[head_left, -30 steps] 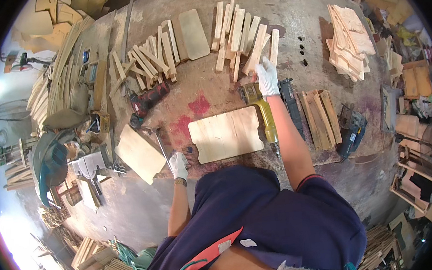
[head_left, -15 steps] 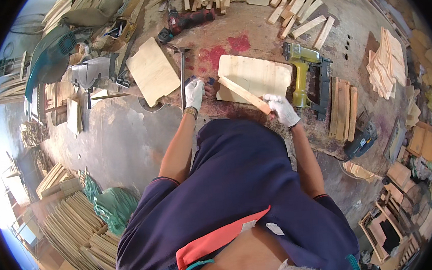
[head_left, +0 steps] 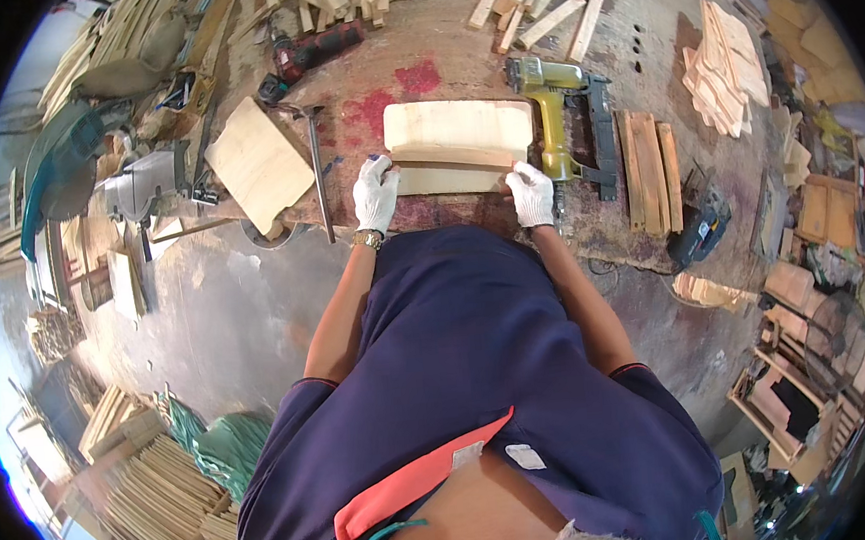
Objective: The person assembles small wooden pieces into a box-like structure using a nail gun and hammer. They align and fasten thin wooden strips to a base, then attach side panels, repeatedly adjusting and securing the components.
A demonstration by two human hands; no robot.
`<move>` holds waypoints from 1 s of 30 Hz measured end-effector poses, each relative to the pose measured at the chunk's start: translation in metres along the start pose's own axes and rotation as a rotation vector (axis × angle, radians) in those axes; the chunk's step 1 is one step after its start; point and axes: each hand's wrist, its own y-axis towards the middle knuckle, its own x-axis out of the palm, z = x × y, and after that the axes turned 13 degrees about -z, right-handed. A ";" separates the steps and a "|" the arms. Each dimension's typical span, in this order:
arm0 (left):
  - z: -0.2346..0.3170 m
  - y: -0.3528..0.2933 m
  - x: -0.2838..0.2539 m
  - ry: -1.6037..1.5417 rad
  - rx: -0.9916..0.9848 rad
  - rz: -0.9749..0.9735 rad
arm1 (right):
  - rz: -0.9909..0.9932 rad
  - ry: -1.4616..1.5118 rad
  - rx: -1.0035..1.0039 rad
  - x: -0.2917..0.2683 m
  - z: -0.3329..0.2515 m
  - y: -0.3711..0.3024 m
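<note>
A thin wooden strip (head_left: 455,157) lies crosswise over a pale wooden board (head_left: 457,121) that has rounded, notched corners. My left hand (head_left: 376,196), in a white glove, pinches the strip's left end. At the other end, my gloved right hand (head_left: 533,195) grips it between thumb and fingers. To the left of my left hand rests a hammer (head_left: 319,168), beside a second shaped board (head_left: 260,166). A yellow-green nail gun (head_left: 554,121) with a black magazine lies just right of the first board.
Several wooden strips (head_left: 651,169) sit right of the nail gun, near a dark power tool (head_left: 699,236). Shaped boards are stacked (head_left: 724,69) at far right. A red-black cordless drill (head_left: 309,56) lies far left, with a miter saw (head_left: 69,160) beyond the table's left side.
The strip has swung from slanted to nearly level across the board. My left hand has taken its left end, and the view has shifted to the right.
</note>
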 end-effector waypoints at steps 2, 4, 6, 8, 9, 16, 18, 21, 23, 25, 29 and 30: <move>0.001 -0.002 0.000 0.066 0.006 -0.021 | 0.014 0.060 -0.005 0.002 0.001 -0.001; 0.002 -0.004 0.000 0.048 0.024 -0.053 | 0.017 0.109 0.006 0.002 -0.001 0.000; 0.003 -0.006 0.000 0.002 0.022 -0.042 | -0.004 0.134 -0.013 -0.001 -0.003 0.001; 0.004 -0.006 0.000 0.014 0.024 -0.064 | -0.043 0.107 -0.020 -0.003 -0.004 0.002; 0.003 -0.006 0.000 0.021 -0.013 -0.098 | -0.050 0.092 -0.028 -0.004 -0.004 0.001; -0.001 -0.004 0.001 0.063 -0.002 -0.118 | -0.072 0.097 -0.071 -0.005 -0.001 -0.002; -0.001 -0.005 0.000 0.081 -0.072 -0.135 | -0.086 0.093 -0.131 -0.004 -0.001 -0.002; 0.000 -0.005 -0.001 0.065 -0.067 -0.151 | -0.064 0.145 -0.046 -0.005 0.000 0.000; 0.001 -0.005 -0.002 0.026 -0.058 -0.139 | -0.087 0.133 -0.069 -0.006 0.001 0.001; 0.002 -0.006 -0.002 0.009 -0.039 -0.120 | -0.061 0.143 -0.006 -0.007 0.001 0.001; 0.000 -0.009 -0.001 0.002 -0.015 -0.095 | -0.081 0.135 -0.019 -0.008 0.001 -0.001; 0.000 -0.009 0.000 -0.004 -0.014 -0.094 | -0.097 0.124 -0.049 -0.009 0.000 -0.001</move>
